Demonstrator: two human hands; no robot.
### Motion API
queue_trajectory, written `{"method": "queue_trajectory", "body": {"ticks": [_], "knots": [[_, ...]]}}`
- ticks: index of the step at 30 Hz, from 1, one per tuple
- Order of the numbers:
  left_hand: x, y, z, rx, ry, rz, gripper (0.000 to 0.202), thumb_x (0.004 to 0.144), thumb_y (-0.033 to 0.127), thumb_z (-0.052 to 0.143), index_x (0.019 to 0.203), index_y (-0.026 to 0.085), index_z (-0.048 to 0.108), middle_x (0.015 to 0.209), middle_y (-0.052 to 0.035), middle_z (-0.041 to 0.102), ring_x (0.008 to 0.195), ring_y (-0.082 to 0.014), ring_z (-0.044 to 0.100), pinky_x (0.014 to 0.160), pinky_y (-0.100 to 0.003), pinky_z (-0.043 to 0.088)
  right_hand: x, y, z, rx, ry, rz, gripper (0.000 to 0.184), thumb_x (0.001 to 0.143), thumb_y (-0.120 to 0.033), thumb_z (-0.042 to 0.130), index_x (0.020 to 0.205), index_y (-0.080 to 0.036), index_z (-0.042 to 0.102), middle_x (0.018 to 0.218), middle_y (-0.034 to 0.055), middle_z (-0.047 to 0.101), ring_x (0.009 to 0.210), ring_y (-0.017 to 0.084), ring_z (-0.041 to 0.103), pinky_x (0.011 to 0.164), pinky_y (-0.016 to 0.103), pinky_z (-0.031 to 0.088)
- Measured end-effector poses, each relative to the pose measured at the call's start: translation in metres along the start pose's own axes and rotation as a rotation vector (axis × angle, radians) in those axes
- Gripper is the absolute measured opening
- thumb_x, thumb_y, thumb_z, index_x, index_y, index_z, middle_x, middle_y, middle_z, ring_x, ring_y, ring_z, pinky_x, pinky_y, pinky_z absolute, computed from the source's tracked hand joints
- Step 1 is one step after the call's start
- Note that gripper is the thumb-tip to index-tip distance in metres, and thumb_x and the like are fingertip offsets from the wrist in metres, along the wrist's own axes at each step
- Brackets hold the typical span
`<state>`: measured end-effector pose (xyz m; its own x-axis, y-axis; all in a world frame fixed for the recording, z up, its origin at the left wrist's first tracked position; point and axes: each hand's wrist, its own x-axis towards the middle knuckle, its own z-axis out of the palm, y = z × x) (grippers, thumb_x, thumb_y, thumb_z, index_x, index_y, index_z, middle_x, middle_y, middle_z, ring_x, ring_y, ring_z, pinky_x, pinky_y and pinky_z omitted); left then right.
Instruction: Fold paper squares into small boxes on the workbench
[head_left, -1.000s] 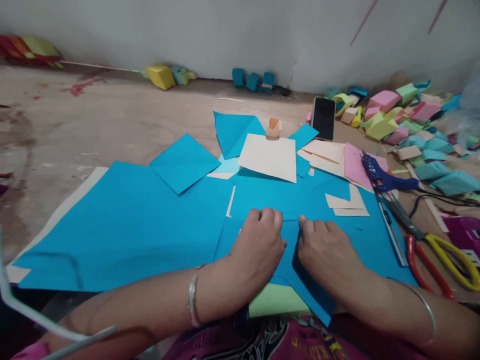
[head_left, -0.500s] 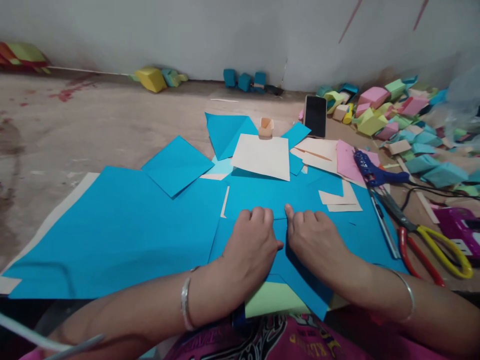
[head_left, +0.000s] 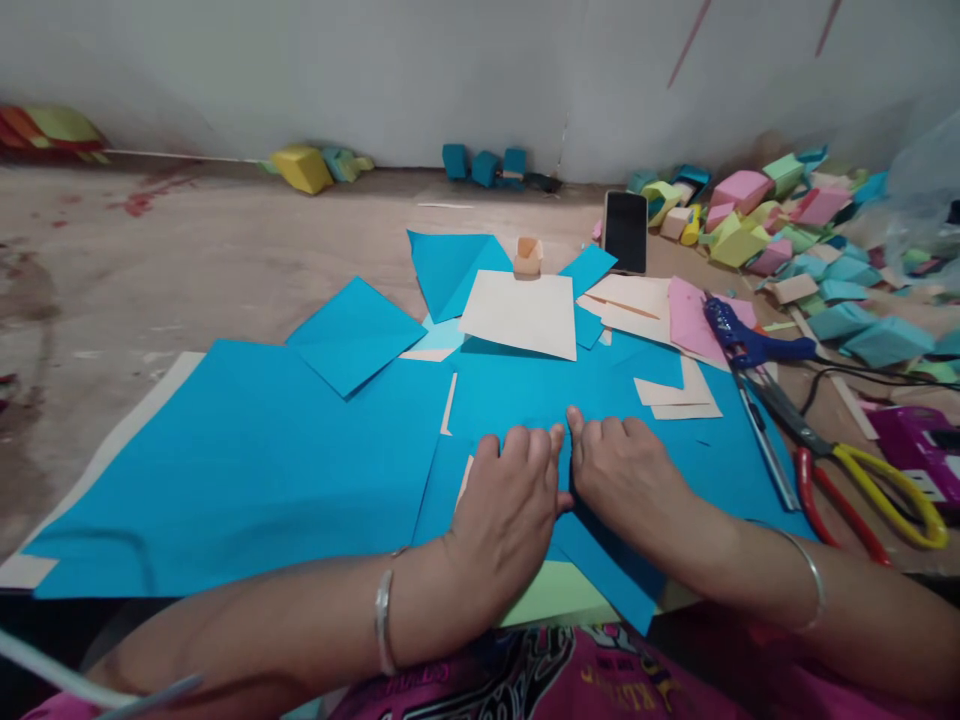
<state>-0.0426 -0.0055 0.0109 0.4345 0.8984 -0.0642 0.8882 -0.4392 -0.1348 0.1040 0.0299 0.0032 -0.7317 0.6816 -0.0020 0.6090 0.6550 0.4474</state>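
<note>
My left hand [head_left: 506,505] is closed, its curled fingers pressing on a piece of blue paper [head_left: 616,578] in front of me. Right beside it, my right hand [head_left: 630,475] grips the same paper with bent fingers, the thumb at the far side. The two hands almost touch, and they hide most of the piece. One corner of it sticks out toward my body, over a light green sheet [head_left: 559,590]. Large blue sheets [head_left: 247,460] lie underneath and to the left. A cream square of paper [head_left: 521,312] rests beyond my hands.
To the right lie scissors [head_left: 832,455], a cutter knife [head_left: 769,450] and a blue glue gun [head_left: 750,340] with its cord. A phone [head_left: 625,232] and a pile of colored paper shapes [head_left: 750,235] are farther back. A small paper box [head_left: 528,256] stands behind the cream square.
My left hand has slid slightly toward my body, and its fingertips have shifted closer to the right hand. A pale paper edge now shows left of it. The right hand has hardly moved.
</note>
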Motion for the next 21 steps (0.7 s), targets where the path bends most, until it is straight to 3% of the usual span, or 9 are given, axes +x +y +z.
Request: {"method": "queue_trajectory", "body": {"ticks": [3,9,14,17,21], "knots": [[0.005,-0.002,-0.003,-0.045,-0.05,-0.011,0.052,0.085,0.055,0.06,0.113,0.012,0.064,0.09,-0.0088,0.062,0.076,-0.0215,0.052,0.057,-0.033,0.035,-0.001,0.001,0.001,0.005,0.008,0.009,0.042,0.086,0.002,0.042,0.126,0.0,0.056,0.066,0.0047,0.053,0.056,0.017,0.047,0.053,0.033,0.021],[0.005,-0.006,-0.015,-0.047,-0.158,-0.014,0.032,0.091,0.042,0.057,0.086,0.013,0.07,0.082,-0.0102,0.063,0.073,-0.0229,0.055,0.054,-0.033,0.031,0.0,0.002,0.002,-0.018,0.044,0.005,0.037,0.089,0.003,0.04,0.121,-0.001,0.059,0.062,0.0026,0.052,0.054,0.015,0.045,0.053,0.033,0.018],[0.01,-0.024,-0.017,-0.091,-0.025,-0.047,0.033,0.093,0.029,0.051,0.066,0.016,0.064,0.068,-0.0085,0.058,0.069,-0.0231,0.053,0.051,-0.033,0.025,0.001,0.003,0.0,0.029,0.041,0.029,0.033,0.091,0.001,0.038,0.114,-0.005,0.061,0.062,0.0034,0.053,0.055,0.016,0.045,0.054,0.033,0.016],[0.018,-0.036,-0.014,-0.076,0.075,-0.105,0.02,0.087,0.009,0.051,0.072,0.015,0.063,0.074,-0.0092,0.059,0.07,-0.0206,0.051,0.053,-0.032,0.026,0.006,0.009,-0.001,0.109,0.007,0.041,0.027,0.09,-0.001,0.04,0.1,-0.01,0.063,0.069,0.0065,0.057,0.06,0.018,0.047,0.056,0.034,0.017],[0.028,-0.044,-0.005,-0.248,0.069,-0.127,0.026,0.085,0.003,0.046,0.101,0.014,0.064,0.087,-0.0082,0.063,0.074,-0.0181,0.053,0.057,-0.029,0.031,0.016,0.022,0.003,0.237,0.006,0.05,0.018,0.086,-0.004,0.046,0.08,-0.016,0.058,0.077,0.0084,0.057,0.068,0.02,0.046,0.057,0.033,0.017]]}}
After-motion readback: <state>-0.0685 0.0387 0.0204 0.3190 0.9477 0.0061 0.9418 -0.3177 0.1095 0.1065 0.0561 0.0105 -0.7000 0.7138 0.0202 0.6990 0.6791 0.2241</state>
